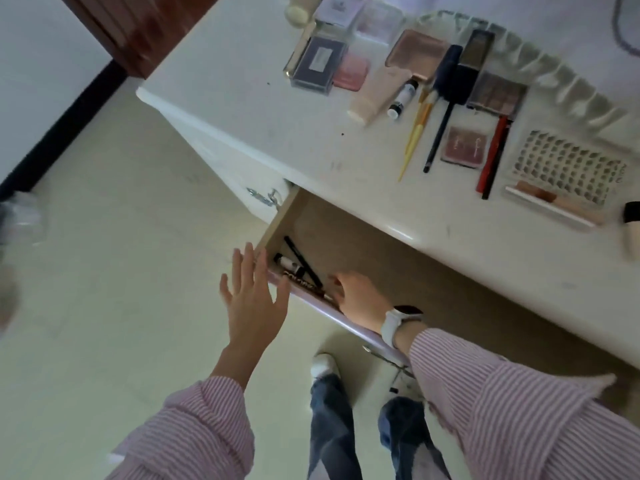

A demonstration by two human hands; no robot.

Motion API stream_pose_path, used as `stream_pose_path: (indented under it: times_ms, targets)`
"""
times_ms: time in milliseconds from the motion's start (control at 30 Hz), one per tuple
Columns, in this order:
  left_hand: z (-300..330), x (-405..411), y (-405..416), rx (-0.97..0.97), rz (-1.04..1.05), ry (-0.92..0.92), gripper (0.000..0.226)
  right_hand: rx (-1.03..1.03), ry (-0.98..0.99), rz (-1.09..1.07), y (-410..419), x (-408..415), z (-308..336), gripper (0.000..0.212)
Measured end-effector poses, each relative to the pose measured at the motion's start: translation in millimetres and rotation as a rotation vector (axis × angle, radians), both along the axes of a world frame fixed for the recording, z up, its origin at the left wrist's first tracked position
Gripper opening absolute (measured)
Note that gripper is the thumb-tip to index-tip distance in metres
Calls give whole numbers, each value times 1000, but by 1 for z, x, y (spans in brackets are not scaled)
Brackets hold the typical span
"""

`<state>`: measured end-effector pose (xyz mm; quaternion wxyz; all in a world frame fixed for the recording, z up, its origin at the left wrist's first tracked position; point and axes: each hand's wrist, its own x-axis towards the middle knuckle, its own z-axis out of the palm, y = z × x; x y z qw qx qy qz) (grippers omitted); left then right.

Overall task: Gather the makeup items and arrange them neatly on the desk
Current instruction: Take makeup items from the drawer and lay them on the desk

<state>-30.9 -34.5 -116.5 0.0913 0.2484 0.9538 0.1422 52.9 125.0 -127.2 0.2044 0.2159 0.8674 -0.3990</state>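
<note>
Inside drawer (346, 244), right hand (356, 299) fingers hidden among pencils (304, 265).

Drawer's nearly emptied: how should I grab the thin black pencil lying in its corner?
Pinch the thin black pencil mid-shaft from above with the right hand. It lies flat and diagonal beside a small white tube, and the wooden drawer wall blocks its far end.

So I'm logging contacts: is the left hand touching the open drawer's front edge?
Touching. The head view shows the left hand open, its fingertips resting on the front edge of the drawer.
</note>
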Motion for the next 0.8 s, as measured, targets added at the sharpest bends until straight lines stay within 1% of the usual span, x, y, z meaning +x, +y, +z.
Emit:
stream_pose_path:
  times_ms: [133, 233, 267, 333, 433, 500, 600, 667, 800]
  targets:
    - [-14, -22, -12, -11, -134, 60, 60, 21, -81, 17, -11, -53, -29, 42]
    - [-25, -32, -22, 28, -254, 157, 52, -17, -149, 48, -17, -80, -43, 63]
    - [-28, -35, -24, 47, -272, 173, 51, -36, -166, 40, -19, -86, -46, 66]
    - [-31, -38, -26, 78, -285, 170, 50, -30, -191, 41, -23, -93, -50, 59]
    - [-32, -39, -26, 97, -302, 136, 49, -16, -247, 116, -27, -102, -47, 37]
    - [-32, -39, -25, 107, -303, 127, 49, -42, -279, 140, -27, -106, -43, 31]
    - [-32, -40, -24, 138, -293, 112, 49, -59, -290, 179, -29, -106, -35, 31]
    - [-32, -40, -24, 146, -297, 112, 49, -70, -292, 154, -29, -101, -33, 30]
    - [-31, -40, -24, 106, -296, 118, 49, -154, -314, 130, -22, -90, -28, 25]
